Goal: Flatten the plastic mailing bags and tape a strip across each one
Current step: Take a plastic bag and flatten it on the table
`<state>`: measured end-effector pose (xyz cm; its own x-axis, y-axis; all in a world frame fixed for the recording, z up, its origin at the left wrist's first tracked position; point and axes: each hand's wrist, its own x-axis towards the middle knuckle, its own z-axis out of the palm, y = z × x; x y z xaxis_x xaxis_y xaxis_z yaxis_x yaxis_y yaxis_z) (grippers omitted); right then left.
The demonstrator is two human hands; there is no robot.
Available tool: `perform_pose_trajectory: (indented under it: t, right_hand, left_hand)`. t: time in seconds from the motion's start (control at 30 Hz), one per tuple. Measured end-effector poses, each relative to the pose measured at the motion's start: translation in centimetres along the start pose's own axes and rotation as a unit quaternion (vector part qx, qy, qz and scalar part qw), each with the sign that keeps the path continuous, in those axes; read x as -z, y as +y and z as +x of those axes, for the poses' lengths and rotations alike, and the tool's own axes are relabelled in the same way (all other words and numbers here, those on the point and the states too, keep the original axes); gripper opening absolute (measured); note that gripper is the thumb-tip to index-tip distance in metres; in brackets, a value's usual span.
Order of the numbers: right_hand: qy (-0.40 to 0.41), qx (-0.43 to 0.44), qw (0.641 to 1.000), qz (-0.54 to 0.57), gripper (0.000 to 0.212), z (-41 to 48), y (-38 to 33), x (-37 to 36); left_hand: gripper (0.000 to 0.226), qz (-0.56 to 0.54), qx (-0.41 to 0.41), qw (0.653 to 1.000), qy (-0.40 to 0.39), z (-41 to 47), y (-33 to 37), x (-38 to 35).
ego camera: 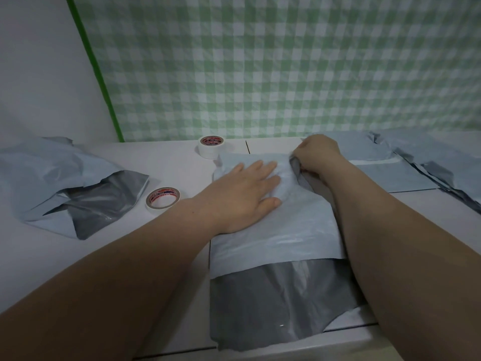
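Observation:
A pale blue plastic mailing bag [276, 230] with a dark grey inner flap lies in front of me on the white table [109, 251]. My left hand [244, 194] rests flat on its upper half, fingers spread. At the bag's far right corner my right hand [316, 157] pinches a crumpled fold of the plastic. Two white tape rolls sit on the table: one [163, 198] to the left of my left wrist, the other [211, 146] by the wall beyond the bag.
A crumpled pile of blue-and-grey bags [65, 183] lies at the left. Several flatter bags [406, 168] are stacked at the right. A green checked cloth [286, 69] hangs behind the table. The table's front edge runs close to me.

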<state>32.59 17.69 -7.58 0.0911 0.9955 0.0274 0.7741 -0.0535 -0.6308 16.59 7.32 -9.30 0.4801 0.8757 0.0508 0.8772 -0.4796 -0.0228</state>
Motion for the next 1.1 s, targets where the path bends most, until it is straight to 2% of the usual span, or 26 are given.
perform_pose_trajectory:
  t: [0.07,0.13,0.2,0.27,0.47,0.6,0.77,0.93,1.1]
  right_hand:
    - [-0.036,-0.007,0.998,0.043,0.027,-0.6,0.2,0.6]
    - [-0.093,-0.032,0.989,0.110,0.016,-1.9,0.4,1.6]
    - [-0.136,-0.036,0.983,0.114,0.005,-3.1,0.5,2.5]
    - [-0.146,-0.027,0.983,0.105,0.017,-3.8,0.8,3.0]
    - [-0.061,0.031,0.998,-0.002,0.035,-4.8,1.1,2.5]
    - [-0.053,0.049,0.997,-0.026,0.043,-5.5,0.9,2.4]
    - [-0.039,0.061,0.996,-0.046,0.031,-6.2,0.8,2.3]
    - [-0.029,0.030,0.997,-0.071,0.045,-6.0,0.7,2.0]
    - [-0.011,0.019,0.993,-0.117,0.040,-5.8,1.2,1.4]
  left_hand:
    - [0.055,-0.030,-0.002,0.999,-0.024,-0.2,0.3,-0.1]
    - [0.055,-0.024,0.005,0.999,-0.047,-0.2,0.4,-0.1]
    - [0.057,-0.020,0.013,0.998,-0.066,-0.1,0.5,0.0]
    - [0.058,-0.023,0.015,0.997,-0.075,-0.1,0.7,0.0]
    - [0.062,-0.043,0.017,0.997,-0.069,-0.2,0.6,-0.3]
    - [0.065,-0.045,0.019,0.997,-0.068,-0.2,0.6,-0.4]
    - [0.067,-0.052,0.020,0.996,-0.064,-0.3,0.5,-0.4]
    - [0.065,-0.061,0.020,0.996,-0.061,-0.3,0.6,-0.3]
    - [0.061,-0.047,0.012,0.995,-0.083,-0.4,0.6,-0.2]
